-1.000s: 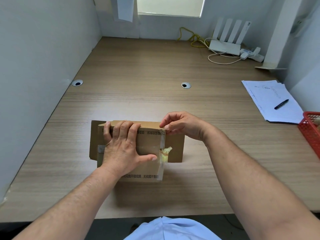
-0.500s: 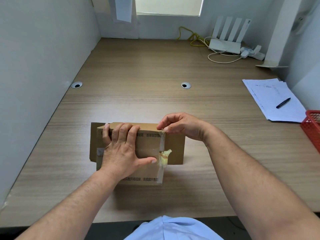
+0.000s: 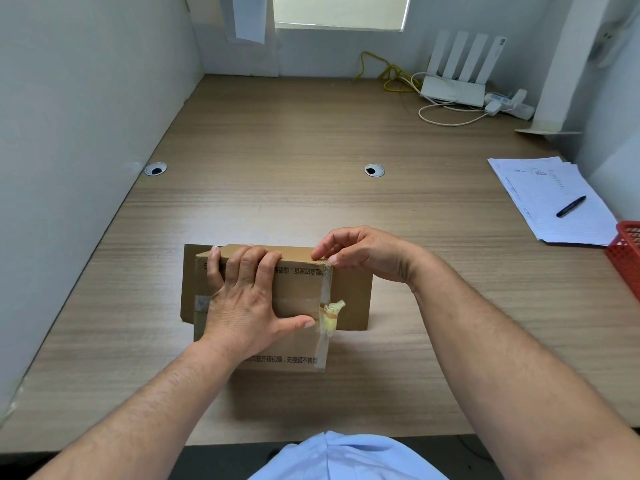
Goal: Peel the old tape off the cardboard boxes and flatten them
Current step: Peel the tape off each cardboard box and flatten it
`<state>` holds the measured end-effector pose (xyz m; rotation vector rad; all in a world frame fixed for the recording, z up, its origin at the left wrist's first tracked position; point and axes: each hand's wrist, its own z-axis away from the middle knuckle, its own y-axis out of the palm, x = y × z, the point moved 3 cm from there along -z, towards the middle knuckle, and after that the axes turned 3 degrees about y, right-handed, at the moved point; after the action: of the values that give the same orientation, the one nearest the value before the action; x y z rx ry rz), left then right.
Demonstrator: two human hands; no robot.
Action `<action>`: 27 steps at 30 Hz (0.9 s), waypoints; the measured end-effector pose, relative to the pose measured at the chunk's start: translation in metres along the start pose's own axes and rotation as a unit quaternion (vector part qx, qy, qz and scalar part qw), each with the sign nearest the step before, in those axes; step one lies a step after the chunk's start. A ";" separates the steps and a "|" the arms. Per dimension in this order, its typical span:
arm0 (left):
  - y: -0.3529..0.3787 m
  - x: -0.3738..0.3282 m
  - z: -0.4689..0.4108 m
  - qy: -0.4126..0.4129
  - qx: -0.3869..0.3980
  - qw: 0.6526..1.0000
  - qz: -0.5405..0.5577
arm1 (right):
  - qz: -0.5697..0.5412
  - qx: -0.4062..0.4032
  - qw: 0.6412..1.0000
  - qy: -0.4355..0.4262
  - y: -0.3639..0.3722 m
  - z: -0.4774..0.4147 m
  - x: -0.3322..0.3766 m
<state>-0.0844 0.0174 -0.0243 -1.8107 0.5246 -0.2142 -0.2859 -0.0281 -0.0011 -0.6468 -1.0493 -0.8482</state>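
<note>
A small brown cardboard box with printed text stands on the wooden desk near its front edge. My left hand lies flat on the box's top face, fingertips at the far edge and thumb stretched toward the right edge. A clear tape strip runs down the box's right edge, with a crumpled yellowish wad hanging from its middle. My right hand pinches the tape's end at the far right corner with thumb and index finger. A flat piece of cardboard lies under the box and sticks out on both sides.
A stack of papers with a black pen lies at the right. A red basket sits at the right edge. A white router with cables stands at the back right. Walls close in on the left and back.
Both hands stay at the same spots on the box. Only the view has shifted slightly.
</note>
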 end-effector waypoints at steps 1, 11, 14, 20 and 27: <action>0.000 0.000 0.000 0.000 -0.001 1.000 0.001 | 0.002 -0.001 1.000 0.002 0.000 0.000 0.000; 0.000 0.000 0.002 0.002 0.002 1.000 -0.003 | -0.013 0.005 1.000 0.005 0.002 0.001 0.000; 0.000 0.000 0.002 0.004 0.001 1.000 0.001 | -0.010 0.010 1.000 0.005 0.003 0.002 0.000; 0.000 -0.002 0.008 0.006 -0.008 1.000 0.004 | -0.032 0.017 0.999 0.004 0.007 0.007 0.003; 0.001 -0.006 0.032 0.032 -0.116 0.993 0.004 | -0.092 -0.064 0.994 -0.014 0.011 0.011 -0.010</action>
<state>-0.0765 0.0476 -0.0348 -2.0328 0.6235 -0.2126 -0.2844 -0.0104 -0.0072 -0.6786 -1.0979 -1.0773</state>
